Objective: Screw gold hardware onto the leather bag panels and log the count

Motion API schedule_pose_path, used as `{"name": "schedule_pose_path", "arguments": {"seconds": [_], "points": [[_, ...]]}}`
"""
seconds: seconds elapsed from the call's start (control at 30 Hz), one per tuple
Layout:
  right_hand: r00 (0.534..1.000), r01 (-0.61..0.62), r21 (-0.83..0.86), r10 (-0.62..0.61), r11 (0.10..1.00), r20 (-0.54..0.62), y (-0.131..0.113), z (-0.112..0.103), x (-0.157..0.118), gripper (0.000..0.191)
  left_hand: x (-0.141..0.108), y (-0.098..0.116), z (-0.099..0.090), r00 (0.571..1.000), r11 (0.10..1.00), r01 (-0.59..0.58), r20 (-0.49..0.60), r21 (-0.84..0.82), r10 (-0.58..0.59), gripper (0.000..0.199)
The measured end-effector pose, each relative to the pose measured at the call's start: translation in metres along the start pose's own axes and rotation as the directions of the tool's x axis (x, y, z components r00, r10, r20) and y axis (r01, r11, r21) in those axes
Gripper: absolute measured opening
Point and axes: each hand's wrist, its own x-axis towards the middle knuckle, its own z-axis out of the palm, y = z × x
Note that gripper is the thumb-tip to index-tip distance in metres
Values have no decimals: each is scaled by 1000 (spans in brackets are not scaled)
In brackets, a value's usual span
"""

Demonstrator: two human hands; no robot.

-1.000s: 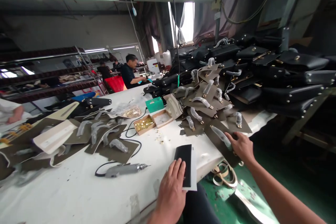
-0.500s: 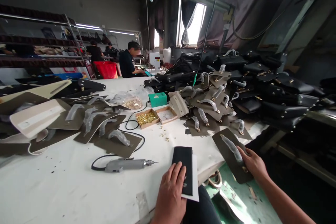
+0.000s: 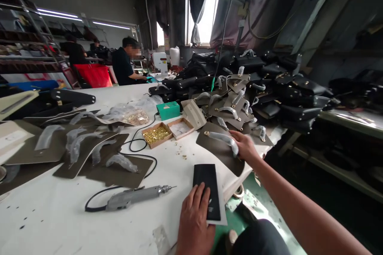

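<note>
My left hand [image 3: 196,215] lies flat, fingers stretched out, on a black booklet-like piece [image 3: 206,179] with a white sheet [image 3: 222,207] under it at the table's front edge. My right hand [image 3: 243,145] grips the right side of a grey-brown panel [image 3: 215,145] with a plastic-wrapped handle, near the pile of similar panels. A grey electric screwdriver [image 3: 131,198] lies on the white table [image 3: 119,231], left of the black piece, its bit pointing right.
Open boxes hold gold fittings [image 3: 156,134] and small pale parts [image 3: 181,128], beside a green box [image 3: 168,110]. Wrapped-handle panels [image 3: 119,169] spread at left. Black bags [image 3: 305,95] are heaped at right. A person [image 3: 122,65] sits across the table. Loose fittings [image 3: 183,156] lie mid-table.
My right hand has carried the panel left and inward, from beyond the table edge to over the tabletop by the pile. My left hand stays on the black piece. The view has turned right.
</note>
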Motion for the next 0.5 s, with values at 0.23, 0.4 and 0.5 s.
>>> {"name": "schedule_pose_path", "arguments": {"seconds": [0.23,0.4,0.5], "points": [[988,-39,-211,5,977,-155,69,16,16,49,6,3,-3,998,992,-54,-34,112,58,86],[975,-155,-289,98,945,-202,174,-71,-50,48,26,2,-15,989,974,-145,64,174,136,72],[926,-371,-354,314,858,-211,263,-118,-102,43,45,3,-13,979,959,-197,88,204,182,67]]}}
